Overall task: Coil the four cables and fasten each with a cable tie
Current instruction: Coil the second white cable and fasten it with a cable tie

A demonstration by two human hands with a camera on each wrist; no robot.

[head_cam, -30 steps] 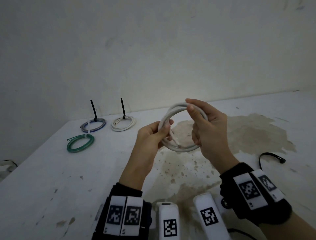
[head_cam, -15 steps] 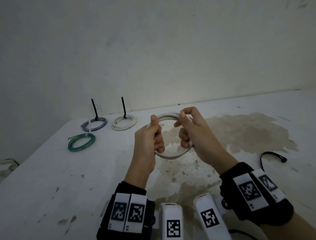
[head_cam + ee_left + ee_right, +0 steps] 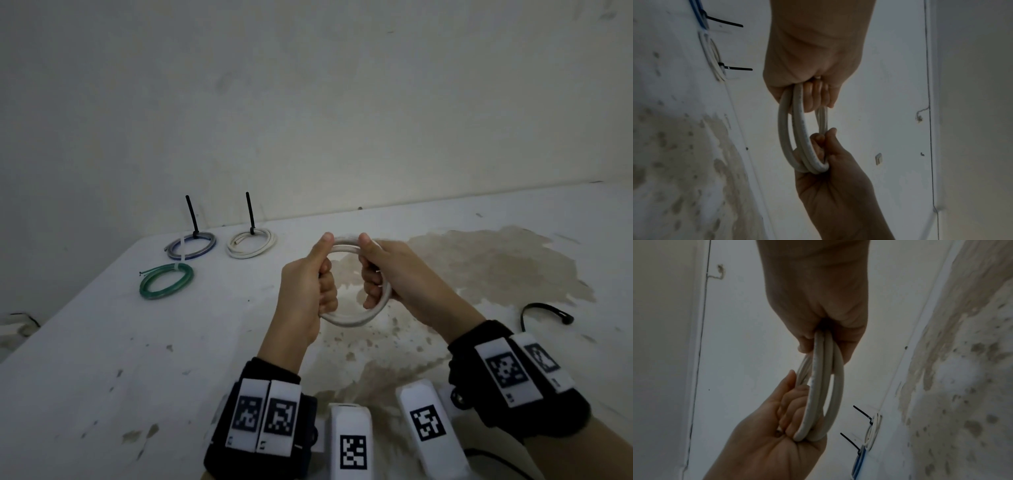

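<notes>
Above the table's middle I hold a white cable coil [image 3: 346, 320] of about three loops. My left hand [image 3: 320, 277] grips its left side and my right hand [image 3: 371, 274] grips its right side, fingers curled through the ring and both thumbs lying on the top arc. In the left wrist view the left hand [image 3: 813, 91] wraps the coil [image 3: 797, 129]. The right wrist view has the right hand [image 3: 818, 337] wrapped round the coil [image 3: 818, 386]. Far left lie a blue-grey coil [image 3: 190, 246], a white coil [image 3: 251, 244] and a green coil [image 3: 166, 281], each tied. A loose black cable tie [image 3: 541, 313] lies at the right.
The white table [image 3: 102, 359] carries a large brown stain [image 3: 479, 274] under and right of my hands. A wall stands close behind the table's far edge. Two white tagged blocks [image 3: 351, 442] sit at the near edge between my wrists.
My right hand left its pinch on the top of the coil and now grips its right side. My left hand closed round the left side. The coil sank lower.
</notes>
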